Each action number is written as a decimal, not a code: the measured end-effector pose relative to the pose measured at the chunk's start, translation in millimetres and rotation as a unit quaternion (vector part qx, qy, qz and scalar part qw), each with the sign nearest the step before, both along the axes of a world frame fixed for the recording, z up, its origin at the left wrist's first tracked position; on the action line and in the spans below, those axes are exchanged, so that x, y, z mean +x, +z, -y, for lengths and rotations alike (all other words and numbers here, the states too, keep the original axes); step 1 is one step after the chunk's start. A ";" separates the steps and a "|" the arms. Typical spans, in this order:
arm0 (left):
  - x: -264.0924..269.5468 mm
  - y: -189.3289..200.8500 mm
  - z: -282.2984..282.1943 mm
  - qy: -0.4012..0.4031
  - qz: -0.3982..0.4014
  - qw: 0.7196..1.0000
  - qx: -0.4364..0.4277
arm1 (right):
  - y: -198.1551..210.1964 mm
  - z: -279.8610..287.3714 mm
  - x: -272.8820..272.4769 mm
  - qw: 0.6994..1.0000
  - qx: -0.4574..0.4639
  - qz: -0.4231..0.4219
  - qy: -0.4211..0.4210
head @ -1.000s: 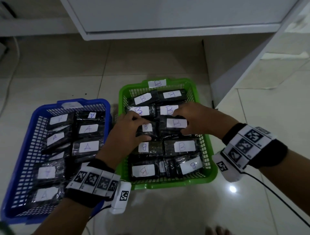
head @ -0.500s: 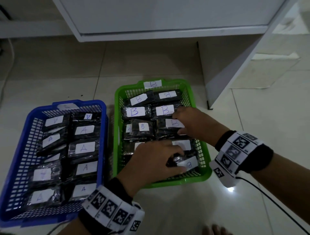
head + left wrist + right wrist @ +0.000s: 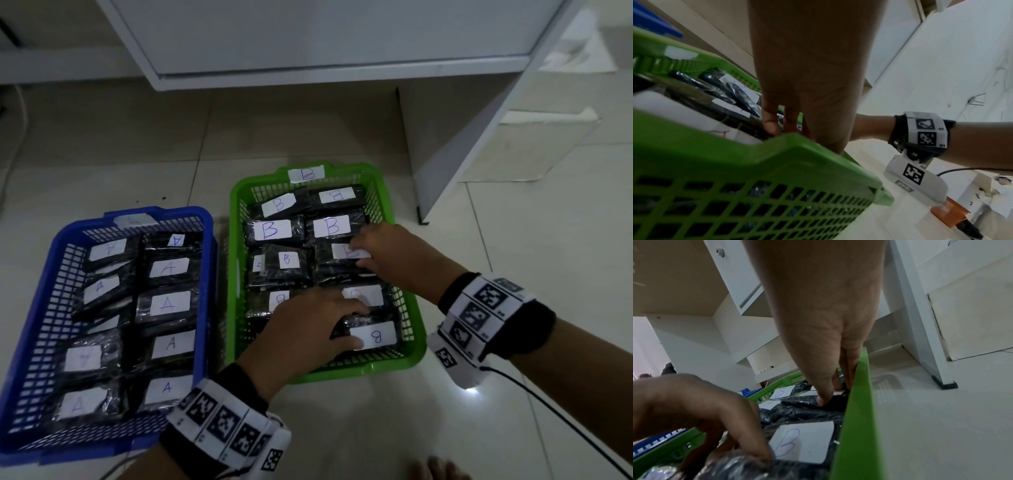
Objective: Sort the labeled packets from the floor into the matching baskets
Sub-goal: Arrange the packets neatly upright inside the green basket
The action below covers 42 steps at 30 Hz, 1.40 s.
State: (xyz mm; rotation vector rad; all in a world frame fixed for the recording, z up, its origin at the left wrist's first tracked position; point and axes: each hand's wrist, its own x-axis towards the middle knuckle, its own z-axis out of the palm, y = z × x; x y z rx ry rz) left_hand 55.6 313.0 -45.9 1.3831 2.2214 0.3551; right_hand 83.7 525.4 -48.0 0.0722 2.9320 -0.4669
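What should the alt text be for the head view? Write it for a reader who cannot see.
Two bare hands reach into a green plastic basket of black packets labelled B: the left hand touches the nearest packet, the right hand a farther packet. Beside it, a blue plastic basket holds packets labelled A.

My left hand (image 3: 305, 329) covers the packets at the near left of the green basket (image 3: 409, 301), my right hand (image 3: 394, 253) hides part of one label, and the blue basket's (image 3: 205, 260) near corner is cut off.
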 end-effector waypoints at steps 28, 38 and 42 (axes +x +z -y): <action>-27.2 -1.1 83.3 0.134 -0.044 0.989 -0.054 | 6.9 36.5 27.6 0.962 -0.208 0.172 0.040; -38.3 14.3 82.4 0.201 -0.026 0.976 0.075 | 10.9 26.4 31.5 0.961 -0.241 0.134 0.023; -50.4 33.0 80.8 0.224 -0.031 0.970 0.087 | 9.7 20.3 29.0 0.971 -0.217 0.099 -0.016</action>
